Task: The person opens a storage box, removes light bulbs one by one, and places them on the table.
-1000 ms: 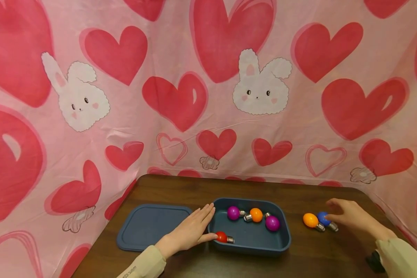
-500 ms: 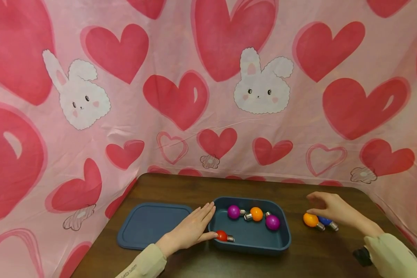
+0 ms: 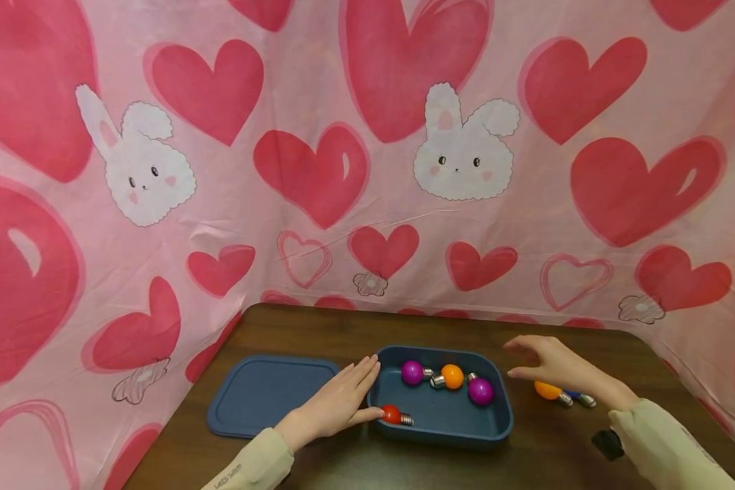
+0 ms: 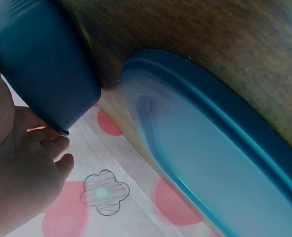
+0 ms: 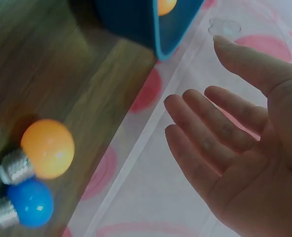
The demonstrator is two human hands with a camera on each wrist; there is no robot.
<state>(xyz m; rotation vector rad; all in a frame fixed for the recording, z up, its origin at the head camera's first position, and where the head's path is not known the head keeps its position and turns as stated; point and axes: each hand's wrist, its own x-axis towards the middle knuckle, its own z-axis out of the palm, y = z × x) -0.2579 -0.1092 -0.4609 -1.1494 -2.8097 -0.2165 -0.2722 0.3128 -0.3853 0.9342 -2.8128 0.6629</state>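
A dark blue plastic box (image 3: 441,439) holds two purple light bulbs (image 3: 480,390) (image 3: 412,372), an orange light bulb (image 3: 452,376) and a red light bulb (image 3: 391,414). My left hand (image 3: 333,401) rests on the box's left rim with fingers extended; its thumb reaches over the rim by the red bulb. To the right of the box, above the table, my right hand (image 3: 554,364) hovers with spread, slightly bent fingers and nothing in it. Below its wrist lie another orange bulb (image 5: 48,148) and a blue bulb (image 5: 31,203), side by side on the table, both partly hidden in the head view.
A flat dark blue lid (image 3: 269,398) lies left of the box on the brown wooden table (image 3: 318,327). Pink cloth (image 3: 392,204) with hearts and rabbits hangs behind the table and along its sides.
My right hand has moved left from over the blue bulb, past the loose orange bulb, towards the box. My left hand and the bulbs have stayed in place.
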